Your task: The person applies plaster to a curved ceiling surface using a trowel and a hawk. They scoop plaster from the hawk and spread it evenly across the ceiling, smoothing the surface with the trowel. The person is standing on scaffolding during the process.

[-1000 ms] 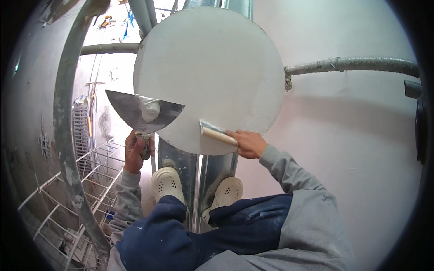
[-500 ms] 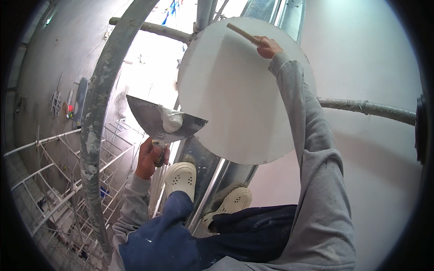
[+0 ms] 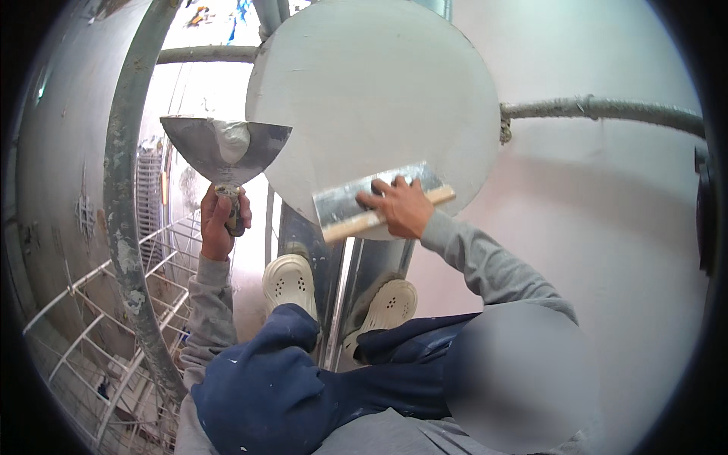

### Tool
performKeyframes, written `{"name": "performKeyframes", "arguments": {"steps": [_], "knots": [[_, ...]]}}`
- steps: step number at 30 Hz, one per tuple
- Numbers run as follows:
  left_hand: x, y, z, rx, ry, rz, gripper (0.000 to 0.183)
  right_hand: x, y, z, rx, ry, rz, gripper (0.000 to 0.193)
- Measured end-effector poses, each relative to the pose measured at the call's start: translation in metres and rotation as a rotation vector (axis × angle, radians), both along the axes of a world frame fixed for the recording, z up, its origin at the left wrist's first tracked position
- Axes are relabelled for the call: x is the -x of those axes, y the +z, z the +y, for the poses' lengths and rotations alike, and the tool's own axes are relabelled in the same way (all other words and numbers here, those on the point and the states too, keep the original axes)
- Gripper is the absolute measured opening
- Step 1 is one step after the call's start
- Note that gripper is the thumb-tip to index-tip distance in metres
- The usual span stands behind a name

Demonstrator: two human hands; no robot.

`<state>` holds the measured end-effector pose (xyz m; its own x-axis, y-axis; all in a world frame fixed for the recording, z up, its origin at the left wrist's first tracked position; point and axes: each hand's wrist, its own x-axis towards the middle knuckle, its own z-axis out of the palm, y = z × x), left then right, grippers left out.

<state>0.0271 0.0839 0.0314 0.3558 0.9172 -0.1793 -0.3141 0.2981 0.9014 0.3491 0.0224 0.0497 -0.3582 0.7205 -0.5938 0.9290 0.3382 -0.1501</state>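
My left hand (image 3: 221, 221) is closed around the handle of a broad putty knife (image 3: 191, 144), its blade held upward. A lump of white putty (image 3: 232, 141) sits on that blade. My right hand (image 3: 400, 205) grips a wide skimming blade (image 3: 345, 205), a flat metal sheet with a wooden strip along its near edge. Fingers spread over its metal face, while the thumb is hidden. The blade lies over the lower part of a large round white surface (image 3: 364, 91); whether its edge touches there I cannot tell.
My feet, in cream clogs (image 3: 290, 284), stand on metal planks (image 3: 322, 262). A putty-spattered scaffold pole (image 3: 125, 167) rises at left, and another pole (image 3: 607, 108) runs along the white wall (image 3: 591, 227) at right. White scaffold framing (image 3: 91, 303) stands lower down at left.
My right hand has come down from the round surface's top to its lower edge, turning the skimming blade broadside. The view has shifted; my left hand still holds the putty knife.
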Motion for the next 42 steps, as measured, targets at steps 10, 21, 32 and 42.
{"name": "performKeyframes", "arguments": {"steps": [10,21,32,42], "knots": [[-0.023,0.002,-0.06,0.086,-0.097,-0.059,0.032,-0.071,0.05,-0.034,0.113,-0.706,0.814,0.034],[-0.087,0.031,-0.063,0.009,-0.336,-0.049,0.028,-0.054,0.098,-0.054,-0.043,-0.761,1.675,0.018],[-0.07,0.051,-0.044,-0.05,-0.13,-0.075,0.033,-0.081,0.105,-0.024,-0.367,-0.252,0.711,0.04],[-0.033,0.021,-0.047,-0.008,-0.05,0.003,0.033,-0.17,0.04,0.116,-0.472,-0.288,0.233,0.065]]}}
